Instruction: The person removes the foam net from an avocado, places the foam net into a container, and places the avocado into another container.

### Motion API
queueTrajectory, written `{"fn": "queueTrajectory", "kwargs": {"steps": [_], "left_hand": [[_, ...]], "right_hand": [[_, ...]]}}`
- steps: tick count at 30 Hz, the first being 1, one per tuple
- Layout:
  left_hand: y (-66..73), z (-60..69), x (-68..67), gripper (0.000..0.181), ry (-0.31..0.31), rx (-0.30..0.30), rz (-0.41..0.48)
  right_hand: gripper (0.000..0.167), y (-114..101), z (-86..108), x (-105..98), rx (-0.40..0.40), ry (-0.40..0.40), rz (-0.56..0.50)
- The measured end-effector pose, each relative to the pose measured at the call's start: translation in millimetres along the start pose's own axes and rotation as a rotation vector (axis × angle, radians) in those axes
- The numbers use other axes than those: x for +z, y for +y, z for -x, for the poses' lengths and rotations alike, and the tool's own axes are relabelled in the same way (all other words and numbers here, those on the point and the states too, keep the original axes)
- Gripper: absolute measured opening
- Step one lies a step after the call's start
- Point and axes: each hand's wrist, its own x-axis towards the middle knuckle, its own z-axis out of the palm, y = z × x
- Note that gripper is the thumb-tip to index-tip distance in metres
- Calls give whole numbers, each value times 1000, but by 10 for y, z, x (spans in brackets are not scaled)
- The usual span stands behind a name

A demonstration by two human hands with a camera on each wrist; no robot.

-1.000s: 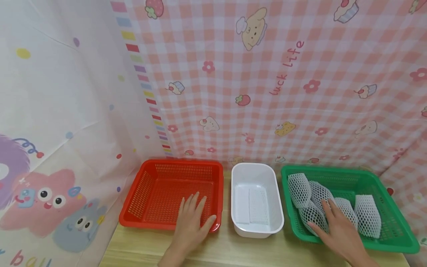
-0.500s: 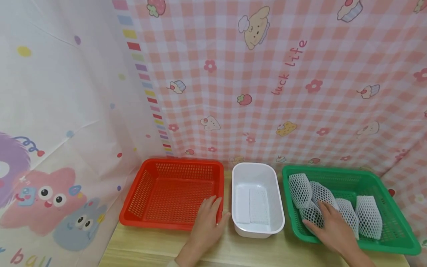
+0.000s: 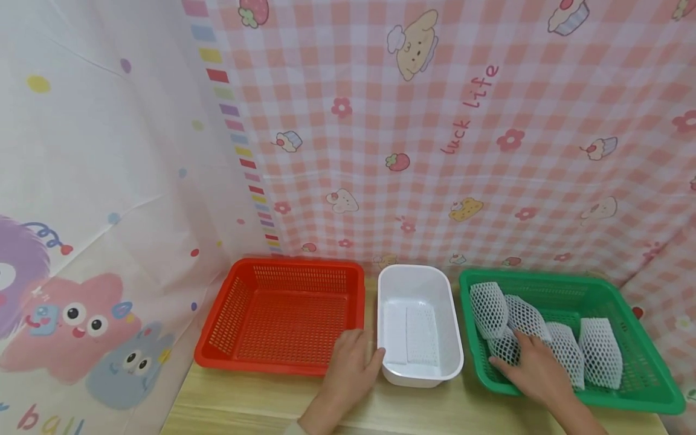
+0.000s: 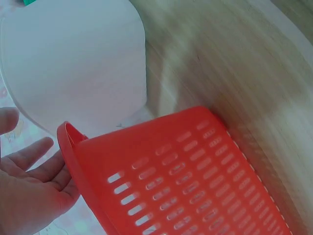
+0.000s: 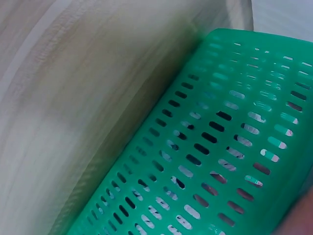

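Observation:
In the head view my right hand [image 3: 541, 367] is over the green basket [image 3: 647, 356], above the white foam net sleeves. Its thumb and fingers are spread apart at a net sleeve [image 3: 504, 348] near the left front. Other net sleeves [image 3: 488, 310] lie around it; what they contain is hidden. Between the red basket [image 3: 261, 367] and the white tub [image 3: 420, 382] is my left hand [image 3: 350, 368], holding nothing. The left wrist view has its fingers loosely bent beside the red rim [image 4: 68, 147], thumb apart. Only a blurred edge of my right hand [image 5: 299, 215] appears in its wrist view.
All three containers stand in a row on a wooden table [image 3: 217, 402]. Inside the white tub lies a flat white piece with a textured right half [image 3: 421, 336]. A pink checked cloth [image 3: 348, 151] hangs closely behind; a patterned white cloth [image 3: 136, 211] is on the left.
My left hand has moved right, from over the red basket to the space beside the white tub, its fingers now less spread. My right hand has shifted slightly left over the net sleeves.

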Motion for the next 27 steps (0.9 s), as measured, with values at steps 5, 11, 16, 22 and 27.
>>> {"fn": "queueTrajectory", "kwargs": {"steps": [5, 11, 16, 22, 27], "left_hand": [[2, -10, 37, 38, 30, 46, -55], [17, -9, 40, 35, 34, 45, -70], [20, -10, 39, 32, 41, 62, -83], [22, -9, 47, 32, 39, 75, -97], [23, 2, 45, 31, 42, 84, -106]], "right_hand": [[97, -14, -54, -29, 27, -59, -18], [98, 12, -188, 0, 52, -112, -42], [98, 40, -248, 40, 84, -148, -49], [97, 23, -267, 75, 81, -172, -78], [80, 28, -305, 83, 87, -198, -95]]}}
